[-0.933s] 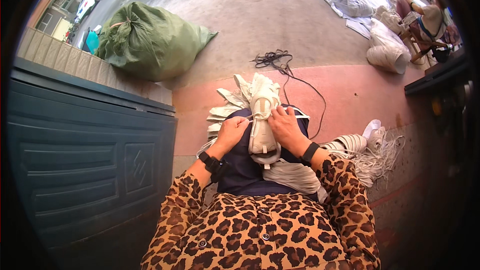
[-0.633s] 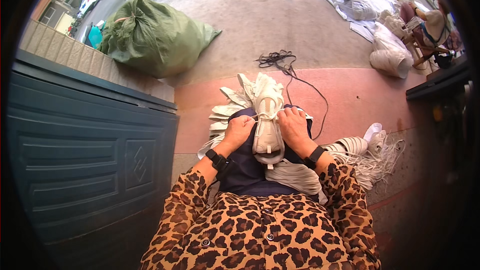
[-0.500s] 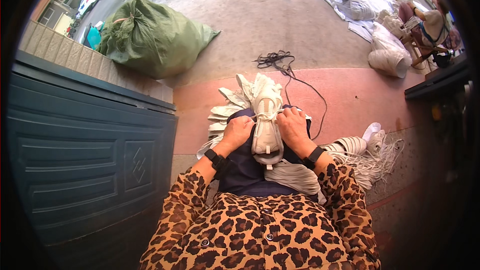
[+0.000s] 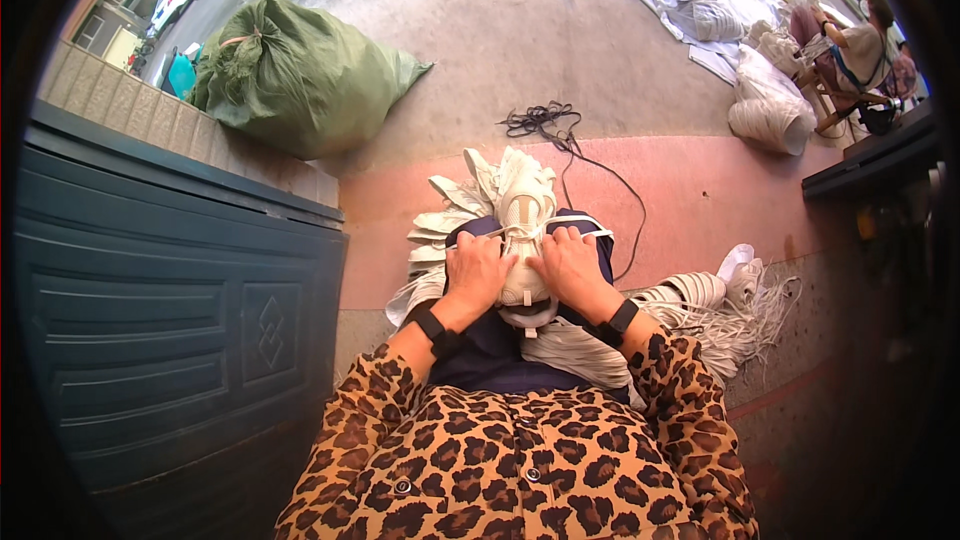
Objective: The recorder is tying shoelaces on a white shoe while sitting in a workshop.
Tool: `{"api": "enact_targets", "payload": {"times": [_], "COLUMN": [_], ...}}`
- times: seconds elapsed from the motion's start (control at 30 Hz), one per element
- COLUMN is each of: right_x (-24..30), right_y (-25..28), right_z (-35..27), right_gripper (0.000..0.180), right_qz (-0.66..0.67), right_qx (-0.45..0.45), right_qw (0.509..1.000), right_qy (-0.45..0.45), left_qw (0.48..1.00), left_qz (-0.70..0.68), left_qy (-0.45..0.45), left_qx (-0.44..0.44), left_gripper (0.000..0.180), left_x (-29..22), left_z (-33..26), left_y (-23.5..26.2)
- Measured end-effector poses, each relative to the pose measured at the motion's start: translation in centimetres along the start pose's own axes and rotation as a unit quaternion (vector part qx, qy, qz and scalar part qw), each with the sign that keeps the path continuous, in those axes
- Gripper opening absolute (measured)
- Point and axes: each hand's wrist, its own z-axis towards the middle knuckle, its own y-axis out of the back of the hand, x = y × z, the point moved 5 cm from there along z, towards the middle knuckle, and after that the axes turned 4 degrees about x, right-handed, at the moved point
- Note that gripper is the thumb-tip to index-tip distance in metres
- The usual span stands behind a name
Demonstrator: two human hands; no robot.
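A cream-white sports shoe lies on my lap, toe pointing away from me. My left hand grips its left side and my right hand grips its right side, fingers curled over the laced top. White laces run across the shoe near my right fingers. Both wrists wear black bands. I wear a leopard-print top and dark trousers.
A heap of white shoe parts lies beyond my knees and bundles of white laces sit to my right. A black cord trails on the ground. A green sack stands far left, a dark green panel at my left. A seated person works far right.
My hands have drawn closer together over the shoe's laced top. The shoe stays on my lap.
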Motion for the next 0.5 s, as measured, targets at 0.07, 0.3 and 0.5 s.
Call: {"api": "enact_targets", "payload": {"times": [0.07, 0.3, 0.5], "right_x": [-0.6, -1.8, -1.5], "right_y": [-0.5, -1.2, -1.5], "right_z": [0.2, -0.2, -0.4], "right_gripper": [0.021, 0.012, 0.012], "right_qz": [0.016, 0.101, 0.168], "right_qx": [0.024, -0.026, -0.089], "right_qw": [1.0, 0.995, 0.982], "right_qy": [0.002, 0.005, 0.011], "left_qw": [0.996, 0.991, 0.985], "left_qz": [-0.087, -0.108, -0.107], "left_qy": [0.007, -0.067, -0.076], "left_qx": [0.036, 0.029, 0.115], "left_gripper": [0.021, 0.016, 0.014], "left_x": [1.7, 0.2, -1.2], "left_z": [0.5, 1.8, 4.6], "left_y": [-1.0, 0.1, -1.5]}}
